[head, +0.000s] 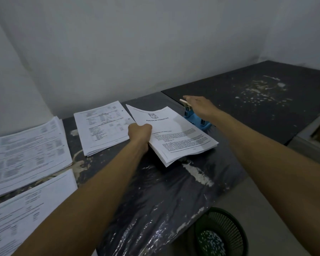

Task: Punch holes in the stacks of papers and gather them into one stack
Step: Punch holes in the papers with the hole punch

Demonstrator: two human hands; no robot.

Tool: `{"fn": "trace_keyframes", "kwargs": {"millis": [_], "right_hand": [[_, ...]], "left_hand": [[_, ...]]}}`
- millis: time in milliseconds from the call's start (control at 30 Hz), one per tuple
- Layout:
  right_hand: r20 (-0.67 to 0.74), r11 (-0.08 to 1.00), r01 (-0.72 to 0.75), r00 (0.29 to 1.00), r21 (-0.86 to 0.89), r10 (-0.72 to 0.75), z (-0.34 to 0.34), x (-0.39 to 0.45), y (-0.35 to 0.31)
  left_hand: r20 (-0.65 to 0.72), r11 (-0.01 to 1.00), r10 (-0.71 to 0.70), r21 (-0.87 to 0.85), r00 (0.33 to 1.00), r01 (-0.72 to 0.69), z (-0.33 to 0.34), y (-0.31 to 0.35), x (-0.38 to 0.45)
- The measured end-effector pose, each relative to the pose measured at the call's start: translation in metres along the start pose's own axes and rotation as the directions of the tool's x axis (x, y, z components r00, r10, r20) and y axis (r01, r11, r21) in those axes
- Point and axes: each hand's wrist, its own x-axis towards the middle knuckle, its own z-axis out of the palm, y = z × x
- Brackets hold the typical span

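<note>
I am reaching both bare arms out over the dark table. My left hand is gripping the titled stack of papers by its left edge, fingers curled round it, its far side lying at the blue hole punch. My right hand is lying flat, fingers straight, on the punch's lever, hiding most of it. Three other stacks are lying to the left, their print too blurred to read.

Held stack at table ctr, its far edge in hole punch at rt. Three stacks to left. Basket below table edge.
</note>
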Motion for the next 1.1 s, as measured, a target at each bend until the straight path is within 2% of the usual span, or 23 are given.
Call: {"fn": "trace_keyframes", "kwargs": {"millis": [200,700,933,1100], "right_hand": [[0.087,0.997,0.01,0.996,-0.078,-0.003,-0.003,-0.001,-0.005],[0.168,0.98,0.001,0.985,-0.197,0.033,-0.007,-0.007,-0.008],[0.163,0.974,-0.01,0.985,-0.224,0.047,-0.005,-0.008,-0.011],[0.156,0.978,-0.033,0.985,-0.207,0.067,-0.006,-0.011,-0.016]], "left_hand": [[-0.014,1.0,-0.01,0.019,1.0,0.01,0.02,-0.003,0.002],[-0.072,0.991,-0.05,-0.129,0.996,0.041,0.045,-0.014,-0.019],[-0.051,0.999,-0.047,0.002,0.998,0.047,0.041,-0.023,-0.015],[-0.041,0.999,-0.039,0.026,0.998,0.04,0.042,-0.024,-0.016]]}}
